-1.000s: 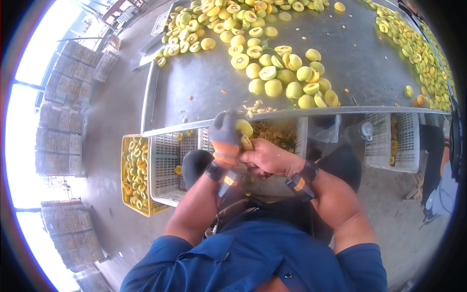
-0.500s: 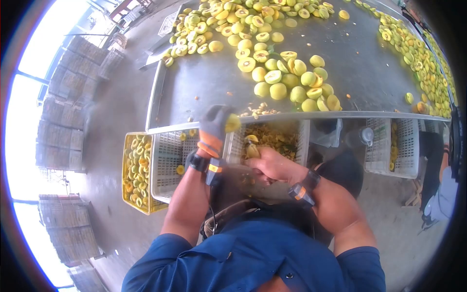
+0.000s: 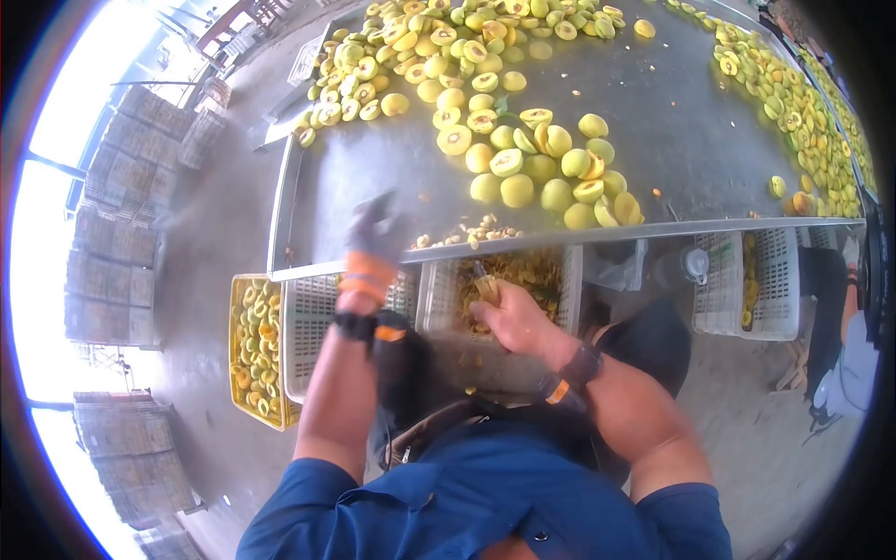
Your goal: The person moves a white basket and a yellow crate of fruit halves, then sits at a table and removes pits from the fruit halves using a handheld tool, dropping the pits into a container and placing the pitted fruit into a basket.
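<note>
1. Right in the middle, a small tool [image 3: 487, 287] is pinched in the bare right hand [image 3: 518, 317], its far end pointed away from the body; the exact shape of that end cannot be made out.
2. Over to the gloved left hand [image 3: 378, 229], blurred above the near edge of the tabletop [image 3: 625, 112]: fingers seem extended, but whether anything is held cannot be told.
3. The tool is judged light and stiff, best gripped low on its handle, where juice could make it slippery.
4. Near the left hand, small pale pieces [image 3: 485, 231] are strewn along the metal rim.
5. Beneath the right hand, yellowish scraps [image 3: 532, 266] are held in a white crate [image 3: 439, 289].
6. Farther out, a cluster of fruit [image 3: 516, 190] is spread, some of it halved. Light and fairly firm, it would be judged, yet easily bruised; best cupped by the rounded skin, slick cut faces avoided.
7. Outermost, a bigger heap [image 3: 420, 37] is seen at the back, and off left, more halves [image 3: 254, 327] are packed into a yellow crate [image 3: 233, 345].
</note>
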### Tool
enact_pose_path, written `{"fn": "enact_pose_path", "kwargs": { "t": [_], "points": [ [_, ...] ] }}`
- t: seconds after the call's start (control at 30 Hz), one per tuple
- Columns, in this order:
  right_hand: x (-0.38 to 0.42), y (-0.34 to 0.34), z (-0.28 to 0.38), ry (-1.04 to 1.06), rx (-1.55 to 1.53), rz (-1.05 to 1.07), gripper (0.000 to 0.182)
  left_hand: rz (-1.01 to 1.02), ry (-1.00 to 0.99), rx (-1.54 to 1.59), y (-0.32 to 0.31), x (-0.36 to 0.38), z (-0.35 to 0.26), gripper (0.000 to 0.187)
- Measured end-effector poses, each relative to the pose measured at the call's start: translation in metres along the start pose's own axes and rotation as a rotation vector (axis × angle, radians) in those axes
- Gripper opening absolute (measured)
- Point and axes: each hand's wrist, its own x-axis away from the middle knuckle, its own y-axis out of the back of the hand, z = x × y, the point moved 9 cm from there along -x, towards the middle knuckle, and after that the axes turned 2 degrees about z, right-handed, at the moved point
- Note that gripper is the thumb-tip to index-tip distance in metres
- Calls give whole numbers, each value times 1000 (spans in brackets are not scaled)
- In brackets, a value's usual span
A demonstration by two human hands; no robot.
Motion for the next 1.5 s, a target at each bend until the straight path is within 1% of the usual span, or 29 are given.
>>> {"fn": "enact_pose_path", "kwargs": {
  "t": [0.03,0.07,0.1,0.2,0.23,0.33,0.37,0.43,0.5,0.57,0.6,0.63,0.67,0.73,0.77,0.87,0.97,1.03,1.07,1.1,1.17,1.23,1.27,1.3,1.37,1.47,1.5],
  "points": [
    [-3,6,4,49,-8,-47,30,64,-115,-80,-31,-12,-40,54],
    [-5,12,7,99,-14,-94,32,125,-182,-142,-71,-27,-48,61],
    [-4,18,14,111,-47,-123,32,155,-313,-170,-97,-36,-64,63],
    [-2,30,23,105,-140,-186,32,334,-250,-425,-156,-51,-69,65],
    [-1,34,25,102,-166,-197,32,348,-297,-469,-159,-57,-67,66],
    [-3,42,33,115,-223,-209,31,387,102,225,-144,-58,-16,62],
    [-5,42,35,129,-226,-207,31,442,284,457,-124,-52,-26,51],
    [-9,43,41,173,-189,-196,31,431,1,448,-105,-38,-26,47],
    [-9,43,48,192,-185,-179,31,464,-140,308,-79,-10,-67,46],
    [-5,47,52,223,-138,-194,32,453,-248,308,-77,5,-71,49],
    [-3,46,54,244,-133,-186,27,448,-302,310,-76,11,-74,50],
    [-1,45,56,264,-127,-179,21,439,-352,309,-75,17,-86,45],
    [3,44,57,285,-122,-172,16,475,-198,508,-80,20,-79,40],
    [5,43,54,378,-20,-227,17,539,118,896,-95,32,-63,32],
    [7,43,54,424,30,-256,18,479,-179,579,-86,34,-78,31],
    [11,36,53,376,-82,-114,20,507,-38,670,-92,37,-68,30],
    [11,36,53,380,57,-162,22,540,185,766,-91,44,-73,31],
    [8,33,52,389,96,-104,23,493,60,673,-101,42,-50,32],
    [5,31,50,394,113,-75,24,481,56,670,-101,41,-47,33],
    [2,32,45,374,146,-123,24,469,52,666,-102,41,-44,34],
    [0,31,40,335,215,-217,25,465,158,754,-101,45,-52,36],
    [2,33,42,265,265,-238,25,351,-34,493,-110,40,-25,33],
    [3,34,43,230,290,-248,26,292,-77,403,-112,38,-24,32],
    [4,32,45,261,277,-256,26,229,-113,312,-114,36,-24,32],
    [4,26,46,325,250,-269,26,99,-87,210,-113,33,-37,31],
    [-1,12,56,567,97,-83,20,-17,-292,-220,-106,42,-62,24],
    [-8,11,39,380,-26,30,18,9,-257,-119,-107,41,-60,23]
  ]
}}
